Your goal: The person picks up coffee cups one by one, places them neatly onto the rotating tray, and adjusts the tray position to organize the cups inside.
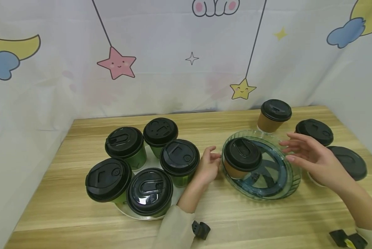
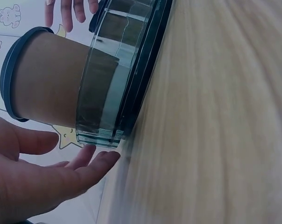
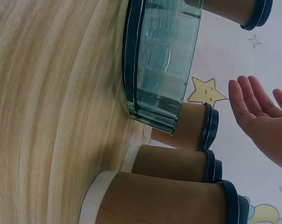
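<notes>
A clear greenish dish [image 1: 293, 186] with a dark ring in its base lies on the table. One brown paper coffee cup with a black lid [image 1: 242, 154] stands inside it at the left. My left hand [image 1: 207, 169] is at the dish's left rim, its fingers loosely bent and holding nothing; in the left wrist view its fingertips [image 2: 114, 156] come right up to the dish wall, and I cannot tell whether they touch. My right hand [image 1: 316, 160] hovers off the dish's right side, fingers extended, with nothing in it.
Several green cups with black lids [image 1: 150, 192] crowd a white plate [image 1: 133, 215] at left. A brown cup [image 1: 268, 122] stands behind the dish. Two more lidded cups [image 1: 315, 131] are at right, partly behind my right hand. A printed curtain [image 1: 173, 86] hangs behind the table.
</notes>
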`<state>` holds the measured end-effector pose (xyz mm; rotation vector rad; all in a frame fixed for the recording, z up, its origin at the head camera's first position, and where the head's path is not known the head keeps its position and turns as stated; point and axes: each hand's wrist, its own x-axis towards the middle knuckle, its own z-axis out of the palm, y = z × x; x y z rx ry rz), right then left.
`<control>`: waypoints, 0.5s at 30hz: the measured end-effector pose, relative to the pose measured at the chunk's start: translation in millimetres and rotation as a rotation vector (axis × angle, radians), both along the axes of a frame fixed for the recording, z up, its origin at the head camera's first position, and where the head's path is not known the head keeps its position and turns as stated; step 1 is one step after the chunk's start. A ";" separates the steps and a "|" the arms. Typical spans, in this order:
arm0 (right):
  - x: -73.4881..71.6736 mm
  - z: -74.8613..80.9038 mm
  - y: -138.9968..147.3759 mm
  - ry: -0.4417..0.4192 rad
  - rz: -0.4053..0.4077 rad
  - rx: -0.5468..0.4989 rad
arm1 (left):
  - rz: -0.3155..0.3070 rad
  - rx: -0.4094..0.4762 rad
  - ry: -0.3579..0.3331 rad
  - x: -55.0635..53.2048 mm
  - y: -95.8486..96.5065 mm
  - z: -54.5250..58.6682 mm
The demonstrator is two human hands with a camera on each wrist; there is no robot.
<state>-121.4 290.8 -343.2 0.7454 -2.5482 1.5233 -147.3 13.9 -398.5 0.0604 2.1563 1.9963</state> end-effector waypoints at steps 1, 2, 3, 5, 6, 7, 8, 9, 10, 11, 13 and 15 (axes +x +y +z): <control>0.1 -0.1 0.1 -0.003 -0.003 0.000 | -0.012 0.003 -0.002 -0.1 -0.3 -0.1; 0.2 -0.2 0.2 -0.005 -0.005 0.000 | -0.024 0.008 -0.005 -0.3 -0.6 0.2; 0.3 -0.3 0.3 -0.007 -0.007 0.001 | -0.037 0.013 -0.009 -0.4 -0.8 0.2; 0.6 -0.7 0.3 -0.009 -0.014 0.007 | -0.051 0.017 -0.020 -0.6 -0.9 0.8; 0.7 -0.8 0.3 -0.010 -0.016 0.009 | -0.048 0.012 -0.025 -0.4 -0.9 0.7; 0.8 -0.9 0.3 -0.011 -0.021 0.012 | -0.042 -0.003 -0.024 -0.3 -0.8 0.7; 0.9 -1.0 0.4 -0.012 -0.024 0.013 | -0.034 -0.010 -0.024 -0.1 -0.7 0.7; 1.0 -0.9 0.6 -0.015 -0.027 0.013 | -0.023 -0.016 -0.021 0.1 -0.7 0.6; 1.1 -0.9 0.5 -0.016 -0.033 0.018 | -0.012 -0.025 -0.016 0.1 -0.6 0.6; 1.1 -0.9 0.8 -0.020 -0.035 0.015 | -0.002 -0.028 -0.009 0.1 -0.6 0.1; 1.2 -0.8 1.1 -0.023 -0.046 0.029 | -0.001 -0.027 -0.002 0.1 -0.6 0.1; 1.3 -0.5 1.7 -0.022 -0.058 0.047 | -0.013 -0.006 -0.002 -0.1 -0.4 0.2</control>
